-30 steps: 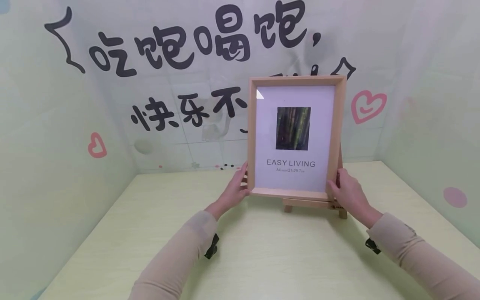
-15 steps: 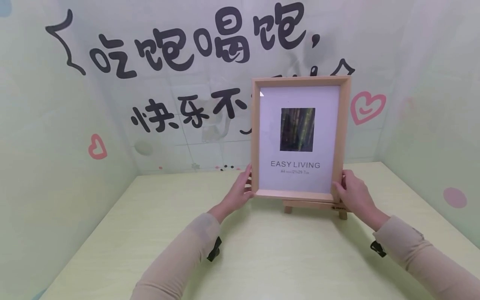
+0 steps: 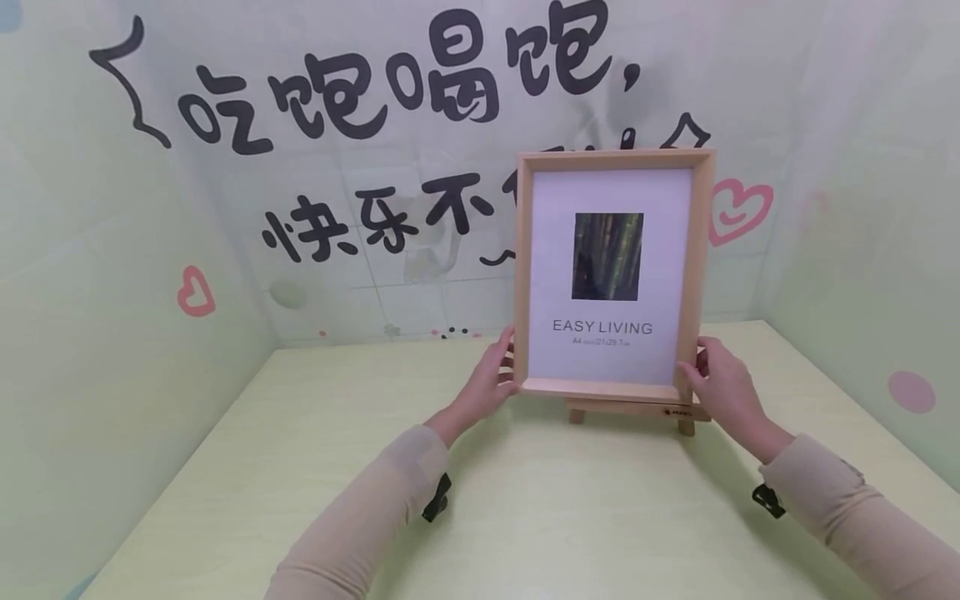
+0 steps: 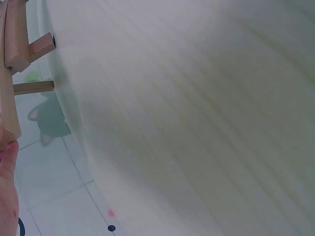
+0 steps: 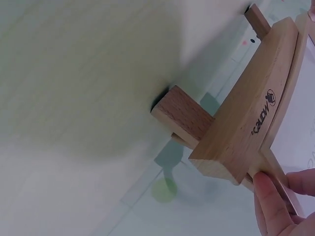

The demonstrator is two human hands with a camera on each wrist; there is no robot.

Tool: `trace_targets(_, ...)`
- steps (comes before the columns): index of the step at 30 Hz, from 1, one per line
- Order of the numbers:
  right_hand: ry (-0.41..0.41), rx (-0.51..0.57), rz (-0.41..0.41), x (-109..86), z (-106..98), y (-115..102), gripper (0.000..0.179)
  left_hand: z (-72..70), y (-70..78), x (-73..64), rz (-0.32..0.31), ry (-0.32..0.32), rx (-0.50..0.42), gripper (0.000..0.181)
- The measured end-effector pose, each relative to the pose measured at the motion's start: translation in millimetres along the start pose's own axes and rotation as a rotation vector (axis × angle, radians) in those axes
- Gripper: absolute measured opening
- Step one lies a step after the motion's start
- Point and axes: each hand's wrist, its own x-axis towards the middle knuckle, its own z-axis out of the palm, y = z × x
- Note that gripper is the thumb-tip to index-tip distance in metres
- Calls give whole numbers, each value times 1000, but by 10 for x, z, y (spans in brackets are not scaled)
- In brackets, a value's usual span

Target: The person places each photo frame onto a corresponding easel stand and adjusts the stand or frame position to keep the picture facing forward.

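Note:
A light-wood picture frame (image 3: 611, 267) stands upright in the head view, its white insert carrying a dark bamboo print and the words EASY LIVING. At its lower left side my left hand (image 3: 487, 379) holds the edge, thumb by the bottom corner. My right hand (image 3: 727, 387) pinches the lower right edge, thumb in front and fingers round the side. Below the frame shows the ledge of a small wooden easel (image 3: 630, 409); most of the easel is hidden behind the frame. In the right wrist view, the frame's bottom edge lies along the easel ledge (image 5: 241, 108).
The easel's short feet (image 5: 184, 113) stand on a pale wood-grain table (image 3: 525, 517). Close behind rises a back wall (image 3: 360, 308) with large black lettering and pink hearts. Side walls (image 3: 112, 333) enclose the table left and right.
Both hands have shifted the picture frame steadily to the right along the easel ledge. The right end of the ledge shows less to the right of the frame; the easel stays in place.

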Motion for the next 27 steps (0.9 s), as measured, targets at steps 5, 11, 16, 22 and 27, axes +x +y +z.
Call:
trace_targets(5,66,19,-35,-32,-13,77,39,45,13,36,19,2,-13,97)
trace_targets(11,108,85,-32,-55,-28,176,41,105,34,66,23,-3,-8,96)
trace_targets(16,45,186,-18,-81,-56,277,57,130,37,73,15,7,-24,96)
trace_targets(22,-122,296,-25,-86,-90,419,76,146,10,93,14,9,-50,97)
trace_targets(27,-216,362,-44,-70,-127,506,83,145,57,97,-15,5,-87,95)
